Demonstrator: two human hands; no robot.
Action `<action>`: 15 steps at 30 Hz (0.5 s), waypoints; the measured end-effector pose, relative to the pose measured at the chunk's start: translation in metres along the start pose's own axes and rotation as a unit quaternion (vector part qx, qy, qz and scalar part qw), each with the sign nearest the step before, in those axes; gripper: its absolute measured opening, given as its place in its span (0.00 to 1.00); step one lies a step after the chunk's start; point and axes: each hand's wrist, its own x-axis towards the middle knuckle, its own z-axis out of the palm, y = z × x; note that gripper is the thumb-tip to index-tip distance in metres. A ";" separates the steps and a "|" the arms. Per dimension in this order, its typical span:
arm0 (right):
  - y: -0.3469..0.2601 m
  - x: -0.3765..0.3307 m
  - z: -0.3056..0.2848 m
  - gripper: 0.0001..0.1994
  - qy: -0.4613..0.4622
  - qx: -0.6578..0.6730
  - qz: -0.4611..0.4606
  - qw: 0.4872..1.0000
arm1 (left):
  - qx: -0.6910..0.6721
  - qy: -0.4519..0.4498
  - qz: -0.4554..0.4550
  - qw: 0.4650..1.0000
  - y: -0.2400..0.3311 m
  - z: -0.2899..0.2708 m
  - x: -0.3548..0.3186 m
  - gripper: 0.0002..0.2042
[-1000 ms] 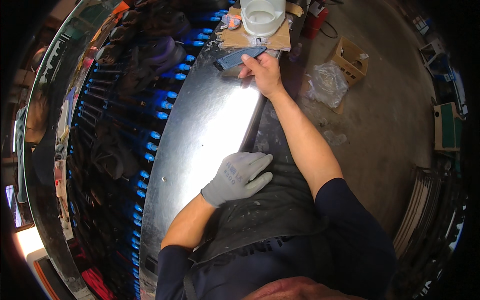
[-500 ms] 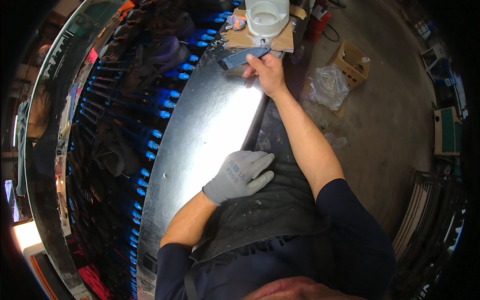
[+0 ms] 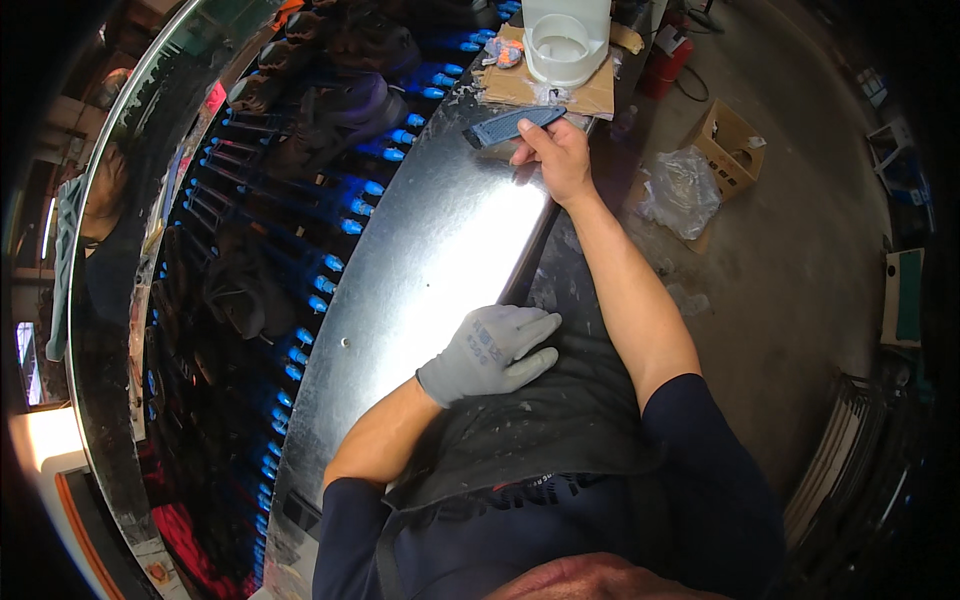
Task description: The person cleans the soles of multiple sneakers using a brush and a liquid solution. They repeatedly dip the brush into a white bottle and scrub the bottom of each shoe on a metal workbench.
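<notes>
My bare right hand [image 3: 558, 160] reaches toward the far end of the metal-topped bench. Between thumb and fingers it pinches a flat, dark blue handheld piece [image 3: 515, 126], ribbed on top and darker at its left end; its exact kind is unclear. The piece is raised over the bench, just in front of a cardboard sheet [image 3: 597, 92]. On that sheet stands a white plastic container [image 3: 563, 75] with a round opening. My left hand [image 3: 490, 353], in a grey work glove, rests by the bench's near edge against my dark apron, fingers stretched out and holding nothing.
Left of the shiny metal top [image 3: 400, 255] runs a rack with many blue-tipped rods [image 3: 322, 283] and dark shoes [image 3: 335, 120]. A small orange-and-grey lump [image 3: 503, 52] lies beside the container. Right, on the floor, are a cardboard box [image 3: 730, 150], clear plastic [image 3: 682, 190] and a red cylinder [image 3: 665, 62].
The whole view has shifted slightly, so the bench and both hands appear further right. My right hand keeps its pinch on the blue piece; my left hand stays by the bench edge.
</notes>
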 end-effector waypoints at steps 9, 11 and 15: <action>0.009 0.004 -0.005 0.13 -0.015 0.014 0.018 1.000 | -0.459 -0.025 -0.278 0.843 -0.012 -0.033 0.004 0.17; 0.006 0.002 -0.004 0.15 -0.007 0.023 0.019 1.000 | -0.482 0.016 -0.325 0.814 -0.014 -0.065 0.011 0.16; 0.002 0.001 0.002 0.14 -0.006 0.034 0.021 0.999 | -0.352 0.221 -0.343 0.842 -0.053 -0.117 0.013 0.17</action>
